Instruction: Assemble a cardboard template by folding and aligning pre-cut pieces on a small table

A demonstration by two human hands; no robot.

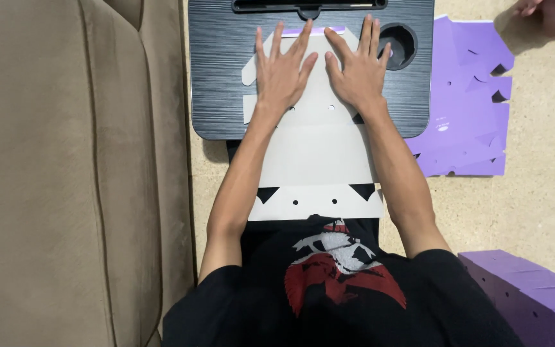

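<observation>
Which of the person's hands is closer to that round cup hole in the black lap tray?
Right. The right hand lies flat just beside the round cup hole; the left hand rests farther away across the white cardboard sheet.

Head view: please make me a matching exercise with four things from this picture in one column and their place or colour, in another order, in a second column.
1. flat white box blank
2. black lap desk
3. stack of purple blanks
4. beige sofa

a. on the floor, at the picture's right
b. under both flat hands
c. along the picture's left
d. dark, with a round cup hole

Pairs: 1-b, 2-d, 3-a, 4-c
</observation>
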